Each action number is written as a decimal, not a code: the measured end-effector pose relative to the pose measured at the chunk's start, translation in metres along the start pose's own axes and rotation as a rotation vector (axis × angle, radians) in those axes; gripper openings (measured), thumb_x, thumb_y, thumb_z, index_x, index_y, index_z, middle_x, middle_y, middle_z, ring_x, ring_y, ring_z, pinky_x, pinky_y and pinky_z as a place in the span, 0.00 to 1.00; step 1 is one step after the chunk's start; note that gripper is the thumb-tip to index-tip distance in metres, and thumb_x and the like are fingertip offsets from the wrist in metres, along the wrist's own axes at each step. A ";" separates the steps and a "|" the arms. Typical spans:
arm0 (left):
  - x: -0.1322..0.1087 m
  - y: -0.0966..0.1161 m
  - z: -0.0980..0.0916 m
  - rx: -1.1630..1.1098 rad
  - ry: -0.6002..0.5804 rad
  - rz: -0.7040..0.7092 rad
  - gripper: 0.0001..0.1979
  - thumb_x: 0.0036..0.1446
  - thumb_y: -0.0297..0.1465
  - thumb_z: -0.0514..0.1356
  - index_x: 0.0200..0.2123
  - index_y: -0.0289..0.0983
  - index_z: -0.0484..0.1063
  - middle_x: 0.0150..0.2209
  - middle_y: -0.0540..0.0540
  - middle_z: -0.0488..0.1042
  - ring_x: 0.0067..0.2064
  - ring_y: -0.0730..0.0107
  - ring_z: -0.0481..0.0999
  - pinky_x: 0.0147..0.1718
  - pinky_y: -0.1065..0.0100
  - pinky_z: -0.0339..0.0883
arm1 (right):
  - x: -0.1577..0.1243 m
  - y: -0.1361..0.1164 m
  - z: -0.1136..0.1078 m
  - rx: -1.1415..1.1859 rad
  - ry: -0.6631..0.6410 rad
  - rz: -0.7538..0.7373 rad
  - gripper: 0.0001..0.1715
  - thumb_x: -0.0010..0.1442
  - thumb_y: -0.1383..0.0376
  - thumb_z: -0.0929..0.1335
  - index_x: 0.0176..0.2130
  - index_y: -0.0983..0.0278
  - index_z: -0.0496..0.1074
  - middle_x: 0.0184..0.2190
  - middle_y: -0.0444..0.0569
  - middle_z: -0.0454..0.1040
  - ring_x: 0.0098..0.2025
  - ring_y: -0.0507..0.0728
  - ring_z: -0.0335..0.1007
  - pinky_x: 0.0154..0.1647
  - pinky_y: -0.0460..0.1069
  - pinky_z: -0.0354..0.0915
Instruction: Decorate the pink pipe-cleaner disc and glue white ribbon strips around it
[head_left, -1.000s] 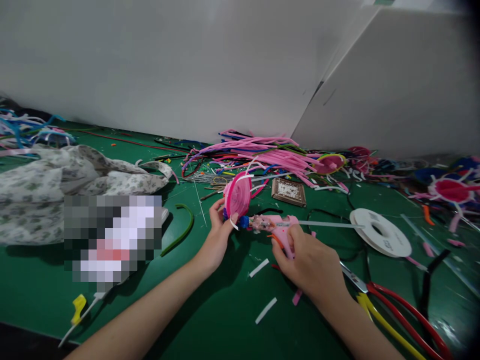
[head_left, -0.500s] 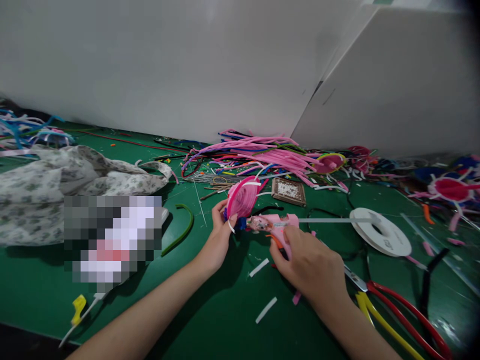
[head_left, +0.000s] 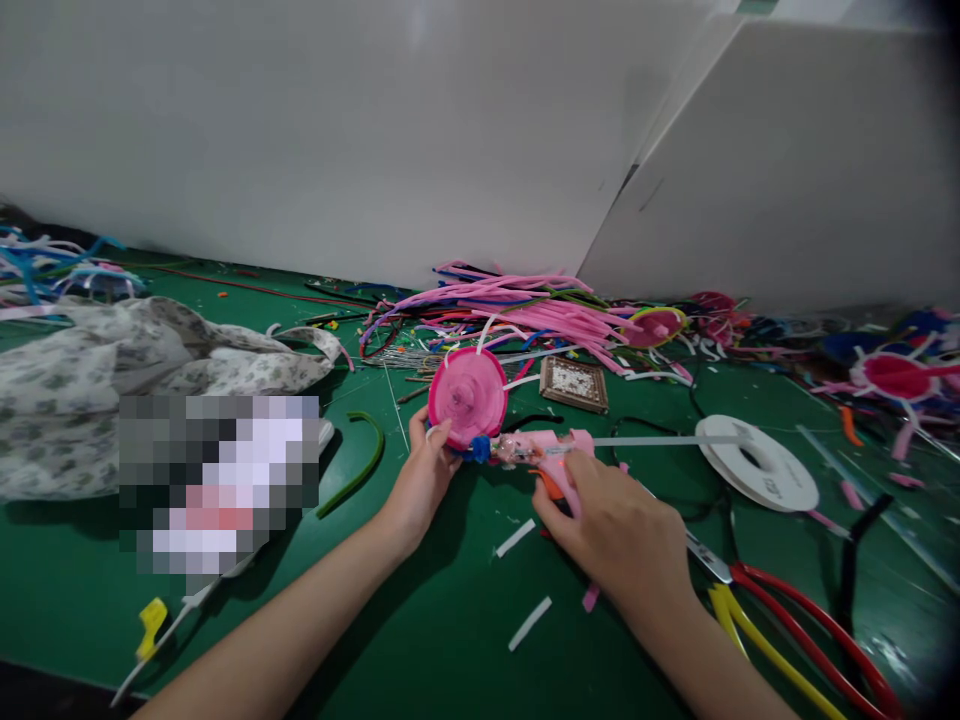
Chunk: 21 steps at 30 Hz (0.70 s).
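Observation:
Between the thumb and fingers of my left hand [head_left: 426, 480] is a pink coiled pipe-cleaner disc [head_left: 472, 395], its round face turned toward me. White strips stick out from its rim. My right hand [head_left: 611, 525] is wrapped round the handle of a pink hot glue gun [head_left: 551, 450], one finger by the orange trigger. The gun lies level and its blue nozzle [head_left: 480, 449] points left, at the disc's lower edge. Whether the tip touches the disc I cannot tell. A clear glue stick [head_left: 645, 441] runs out of the gun's back end.
Pink pipe cleaners [head_left: 525, 305] are heaped along the wall. A white spool [head_left: 757, 463] and red-and-yellow-handled scissors [head_left: 795, 610] lie on the right. To the left are a floral cloth [head_left: 172, 345] and a blurred-out device [head_left: 232, 490]. White strips [head_left: 530, 623] lie in front.
My left hand has turned the disc, so its face now points toward me instead of sideways. The glue gun has stayed nearly in place.

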<state>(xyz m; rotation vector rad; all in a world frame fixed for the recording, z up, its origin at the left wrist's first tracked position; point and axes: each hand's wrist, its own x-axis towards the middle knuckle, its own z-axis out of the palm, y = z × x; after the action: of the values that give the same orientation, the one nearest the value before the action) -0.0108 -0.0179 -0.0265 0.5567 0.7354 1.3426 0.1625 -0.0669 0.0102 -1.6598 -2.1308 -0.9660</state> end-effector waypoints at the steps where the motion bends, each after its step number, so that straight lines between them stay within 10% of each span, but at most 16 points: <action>1: 0.000 0.001 0.000 -0.016 -0.001 0.005 0.15 0.55 0.35 0.59 0.43 0.46 0.57 0.43 0.52 0.72 0.38 0.73 0.73 0.41 0.69 0.64 | 0.000 0.000 0.000 0.001 0.003 0.003 0.11 0.57 0.59 0.63 0.26 0.62 0.64 0.18 0.43 0.66 0.23 0.53 0.63 0.23 0.47 0.47; 21: -0.003 0.010 -0.001 0.011 0.072 0.032 0.23 0.51 0.26 0.59 0.50 0.46 0.59 0.34 0.54 0.73 0.33 0.75 0.74 0.43 0.63 0.69 | -0.003 0.008 0.013 0.131 -0.020 0.133 0.14 0.55 0.53 0.63 0.30 0.62 0.65 0.18 0.43 0.66 0.21 0.53 0.65 0.21 0.46 0.50</action>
<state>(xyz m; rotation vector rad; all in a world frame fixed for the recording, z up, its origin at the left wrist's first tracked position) -0.0181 -0.0188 -0.0193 0.5326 0.7962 1.3950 0.1730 -0.0600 0.0009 -1.7278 -2.0201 -0.7572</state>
